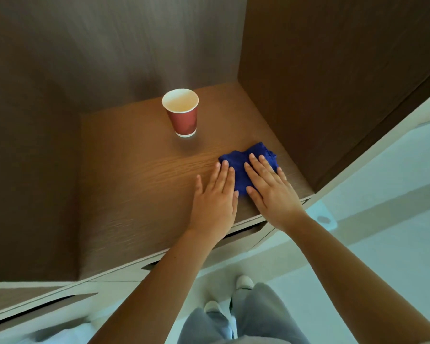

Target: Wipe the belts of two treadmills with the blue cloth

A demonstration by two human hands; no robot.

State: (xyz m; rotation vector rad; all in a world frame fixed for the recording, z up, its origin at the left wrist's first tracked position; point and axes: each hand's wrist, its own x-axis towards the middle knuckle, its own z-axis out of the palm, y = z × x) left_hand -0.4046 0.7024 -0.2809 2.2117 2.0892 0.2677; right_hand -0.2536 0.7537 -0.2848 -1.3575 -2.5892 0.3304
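The brown wood-grain shelf (134, 182) fills the middle of the frame, and a red paper cup (181, 115) with a white rim stands upright toward its back. Right of centre, the left hand (215, 197) lies flat on the wood, fingers straight, holding nothing, at the edge of the crumpled dark blue cloth (238, 160). The right hand (271, 189) presses flat on the cloth.

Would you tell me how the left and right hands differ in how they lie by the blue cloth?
The right hand lies flat on the blue cloth; the left hand lies mostly on the bare wooden shelf, meeting only the cloth's edge. The right hand slants leftward; the left hand points nearly straight ahead. Both are open, fingers straight.
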